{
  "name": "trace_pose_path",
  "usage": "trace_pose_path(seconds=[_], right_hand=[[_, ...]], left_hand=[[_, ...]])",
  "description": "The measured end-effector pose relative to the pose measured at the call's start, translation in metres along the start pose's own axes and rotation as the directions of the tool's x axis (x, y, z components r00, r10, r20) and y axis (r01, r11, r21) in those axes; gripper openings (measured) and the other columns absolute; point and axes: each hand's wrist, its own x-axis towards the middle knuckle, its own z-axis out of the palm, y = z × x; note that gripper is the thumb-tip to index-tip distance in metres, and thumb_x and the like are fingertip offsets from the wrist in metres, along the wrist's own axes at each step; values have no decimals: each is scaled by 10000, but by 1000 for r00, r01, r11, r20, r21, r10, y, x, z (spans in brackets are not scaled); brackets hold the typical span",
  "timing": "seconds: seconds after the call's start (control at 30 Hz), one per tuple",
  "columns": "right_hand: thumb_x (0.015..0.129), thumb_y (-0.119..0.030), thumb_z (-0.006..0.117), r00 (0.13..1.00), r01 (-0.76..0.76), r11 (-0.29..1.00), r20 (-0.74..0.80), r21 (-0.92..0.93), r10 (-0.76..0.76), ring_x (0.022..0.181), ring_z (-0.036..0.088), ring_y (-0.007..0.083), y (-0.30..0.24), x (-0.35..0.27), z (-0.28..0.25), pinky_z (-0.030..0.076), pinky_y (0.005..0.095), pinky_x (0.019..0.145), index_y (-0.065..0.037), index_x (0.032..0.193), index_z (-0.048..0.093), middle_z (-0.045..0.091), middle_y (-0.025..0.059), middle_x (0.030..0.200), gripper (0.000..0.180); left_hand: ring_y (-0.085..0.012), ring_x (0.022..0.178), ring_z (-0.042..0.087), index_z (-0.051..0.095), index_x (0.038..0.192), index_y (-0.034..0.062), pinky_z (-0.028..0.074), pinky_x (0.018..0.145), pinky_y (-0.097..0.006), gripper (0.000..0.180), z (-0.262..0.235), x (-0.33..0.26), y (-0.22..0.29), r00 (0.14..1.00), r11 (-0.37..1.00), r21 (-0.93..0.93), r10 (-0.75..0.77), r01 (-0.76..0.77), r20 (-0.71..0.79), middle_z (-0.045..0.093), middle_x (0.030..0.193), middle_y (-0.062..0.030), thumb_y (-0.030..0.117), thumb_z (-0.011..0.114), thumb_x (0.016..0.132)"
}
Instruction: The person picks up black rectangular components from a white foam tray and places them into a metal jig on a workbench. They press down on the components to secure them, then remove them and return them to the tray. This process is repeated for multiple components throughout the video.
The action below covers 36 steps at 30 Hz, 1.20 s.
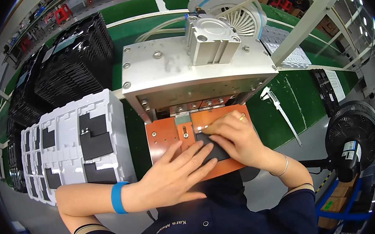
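My left hand (pixel 168 178) lies with its fingers stretched out, the tips resting on a dark flat piece (pixel 216 151). That piece sits on an orange fixture plate (pixel 162 142) in front of a metal press (pixel 166 68). Above the same piece, my right hand (pixel 240 139) is closed in a pinch at its far edge. A small shiny bit shows by the right fingertips, but what they grip is too small to name. Part of the dark piece is hidden under both hands.
At left stands a white tray (pixel 66 148) holding several black cut pieces (pixel 96 144), with stacked black trays (pixel 75 60) behind it. A caliper (pixel 280 107) lies on the green table right of the press. Farther right is a black fan (pixel 352 137). An air cylinder (pixel 214 40) tops the press.
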Motion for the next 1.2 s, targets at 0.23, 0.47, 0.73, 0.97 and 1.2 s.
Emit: trace_pose_path(seconds=[0.23,0.47,0.73,0.97,1.2], right_hand=[[767,-104,650,991,128,975,61,-180,-119,995,597,237,-1,0,7,467,372,830,-33,1092,685,640,61,1059,334],[790,-124,640,998,52,980,-11,-193,-55,1081,567,263,-1,6,11,461,381,859,-57,1120,677,621,75,1174,339],[791,-120,700,997,31,980,70,-198,-17,1114,543,275,-3,4,4,448,397,915,-98,1137,697,611,70,1226,346],[746,-143,811,990,-138,990,19,-15,139,1096,559,301,-12,-23,-26,468,404,929,-74,1118,706,620,99,1213,393],[779,-132,774,997,-50,992,59,-119,57,1106,543,301,-3,-10,-8,469,411,917,-103,1065,692,596,80,1220,299]], left_hand=[[-272,1363,465,490,1442,133,342,1096,-515,758,8,1,-5,996,999,31,14,-17,87,459,1503,-151,647,572,890],[-272,1390,424,462,1458,99,338,1111,-507,769,9,-1,-7,996,1000,10,16,-17,92,443,1510,-165,622,564,903],[-269,1375,452,489,1440,121,328,1111,-514,748,8,2,-8,996,999,25,20,-23,90,462,1499,-151,632,570,900],[-280,1411,403,464,1453,79,340,1115,-505,775,7,1,-9,996,1000,-21,14,-12,89,432,1517,-177,610,573,898],[-283,1412,404,472,1448,79,338,1117,-508,769,6,1,-7,995,1000,-3,19,-19,96,441,1509,-177,604,580,896]])
